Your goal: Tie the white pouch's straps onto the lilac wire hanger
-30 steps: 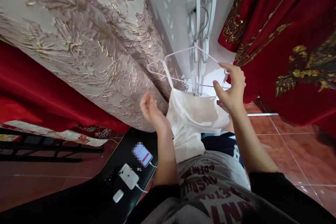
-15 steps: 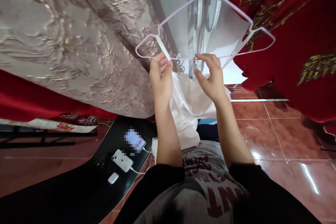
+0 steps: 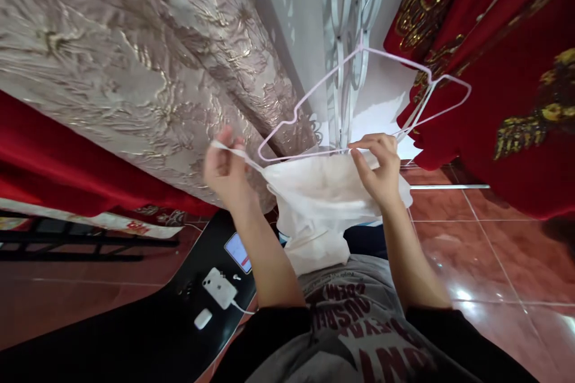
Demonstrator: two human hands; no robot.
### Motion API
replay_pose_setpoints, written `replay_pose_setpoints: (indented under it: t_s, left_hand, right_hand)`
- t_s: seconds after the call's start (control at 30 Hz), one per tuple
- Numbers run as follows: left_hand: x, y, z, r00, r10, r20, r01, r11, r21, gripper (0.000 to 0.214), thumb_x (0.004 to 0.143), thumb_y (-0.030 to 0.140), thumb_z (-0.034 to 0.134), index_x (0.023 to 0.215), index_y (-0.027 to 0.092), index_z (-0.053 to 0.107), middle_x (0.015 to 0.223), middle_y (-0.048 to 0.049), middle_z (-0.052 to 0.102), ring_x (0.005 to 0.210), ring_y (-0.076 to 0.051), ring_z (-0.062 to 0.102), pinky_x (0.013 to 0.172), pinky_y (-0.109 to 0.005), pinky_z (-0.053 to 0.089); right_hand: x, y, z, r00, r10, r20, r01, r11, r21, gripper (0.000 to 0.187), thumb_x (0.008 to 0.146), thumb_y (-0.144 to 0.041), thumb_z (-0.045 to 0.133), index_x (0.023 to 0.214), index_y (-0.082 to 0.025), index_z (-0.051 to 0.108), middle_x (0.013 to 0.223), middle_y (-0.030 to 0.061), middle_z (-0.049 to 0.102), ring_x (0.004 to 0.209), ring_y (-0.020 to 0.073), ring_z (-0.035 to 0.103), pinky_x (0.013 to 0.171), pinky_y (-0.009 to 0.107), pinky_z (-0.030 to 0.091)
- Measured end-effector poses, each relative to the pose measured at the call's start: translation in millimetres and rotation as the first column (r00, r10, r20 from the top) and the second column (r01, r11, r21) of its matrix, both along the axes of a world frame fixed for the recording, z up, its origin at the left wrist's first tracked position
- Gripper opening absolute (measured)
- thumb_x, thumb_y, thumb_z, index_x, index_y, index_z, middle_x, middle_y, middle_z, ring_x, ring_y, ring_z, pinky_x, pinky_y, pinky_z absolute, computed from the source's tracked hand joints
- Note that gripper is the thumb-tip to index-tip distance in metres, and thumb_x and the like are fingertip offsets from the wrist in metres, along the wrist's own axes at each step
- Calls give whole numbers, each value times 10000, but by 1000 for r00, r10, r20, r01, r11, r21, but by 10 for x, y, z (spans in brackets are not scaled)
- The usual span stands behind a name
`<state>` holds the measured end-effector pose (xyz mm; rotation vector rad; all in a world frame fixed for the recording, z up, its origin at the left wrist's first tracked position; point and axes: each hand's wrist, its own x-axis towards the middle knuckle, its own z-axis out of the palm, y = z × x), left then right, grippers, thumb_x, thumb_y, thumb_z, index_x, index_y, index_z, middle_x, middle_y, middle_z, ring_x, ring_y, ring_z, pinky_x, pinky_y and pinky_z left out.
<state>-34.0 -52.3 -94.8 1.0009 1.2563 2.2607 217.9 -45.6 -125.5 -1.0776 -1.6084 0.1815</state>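
Observation:
A pink hanger point(image 3: 321, 82) hangs in front of me, its top near white metal scrollwork. Below it drapes a thin white garment point(image 3: 323, 182) with narrow straps. My left hand point(image 3: 227, 164), a bit blurred, is closed on one white strap point(image 3: 249, 158) and draws it out past the hanger's left end. The other strap point(image 3: 422, 105) loops over the notch on the hanger's right shoulder. With thumb and fingertips, my right hand point(image 3: 377, 164) pinches the hanger's bottom bar, at the garment's upper edge.
Pale textured fabric point(image 3: 171, 72) hangs at left, and red gold-embroidered cloth point(image 3: 503, 114) at right. A black bench point(image 3: 157, 317) at lower left carries a white phone point(image 3: 220, 288), a second phone point(image 3: 238, 251) with a lit screen, and a small white case point(image 3: 203, 318). Reddish tiles point(image 3: 471, 251) cover the floor.
My left hand has moved left, and the strap it holds has come off the hanger's left shoulder. The hanger sits lower in view, and my right fingers have closed on its bar.

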Motion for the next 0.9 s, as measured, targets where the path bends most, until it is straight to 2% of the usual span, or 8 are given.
replay_pose_setpoints:
  t_s: [0.07,0.17,0.33,0.47,0.57,0.67,0.77,0.9]
  left_hand:
    - [103,-6,-148,980,-197,32,199,976,-91,439,832,373,844,1237,269,707,1224,-90,779,1051,-232,751,608,-260,498]
    - [309,-11,-257,951,-286,113,297,951,-89,468,858,575,783,1207,285,671,1017,-59,769,979,-203,761,673,-263,533]
    - [439,-30,-168,941,-294,168,306,951,-50,427,850,632,764,1010,252,653,687,11,572,809,-168,734,502,-208,375]
    - [398,-71,-152,941,-282,189,297,953,-58,656,844,744,712,1336,328,593,901,-52,721,930,-212,762,469,-213,364]
    - [330,-71,-244,917,-311,249,344,934,-102,803,855,828,615,1507,380,473,1158,-102,769,1018,-240,765,493,-227,416]
    - [301,-61,-327,888,-353,294,402,908,-123,654,894,790,597,1363,334,615,1124,-100,769,996,-223,760,526,-227,446]
    - [360,-68,-319,854,-404,327,440,897,-41,397,846,607,783,1036,274,676,981,-61,731,964,-185,741,518,-192,423]
    - [485,-99,-205,781,-472,410,467,876,119,379,781,462,876,838,228,584,834,-14,643,913,-156,729,525,-154,425]
  right_hand:
    - [-57,-81,9,998,63,24,-63,998,-12,174,986,-311,634,1105,-332,759,1055,40,702,1099,269,637,1070,540,469]
    - [-47,-157,-7,993,117,-1,-117,993,11,280,974,-299,652,1241,-356,715,1201,55,702,1205,279,636,1074,541,506]
    - [413,122,-21,946,-138,-292,153,988,30,455,934,-311,668,1384,-303,605,1362,121,632,1018,234,669,828,439,596]
    - [640,377,219,956,-8,-294,-21,995,-96,152,915,-255,657,1053,-229,718,969,60,724,763,167,653,690,349,548]
    - [606,408,441,924,59,-377,-93,993,-74,126,902,-172,616,902,-209,737,799,30,718,536,102,500,527,296,421]
    - [579,410,529,863,83,-497,-110,994,-26,164,878,-132,628,839,-209,767,751,41,732,474,87,421,472,302,343]
    - [628,448,505,813,120,-569,-115,992,45,149,882,-142,656,885,-221,782,787,52,744,571,119,555,573,325,461]
    - [754,538,510,687,145,-712,-153,987,53,206,875,-182,596,962,-213,780,872,44,755,790,162,705,802,365,613]
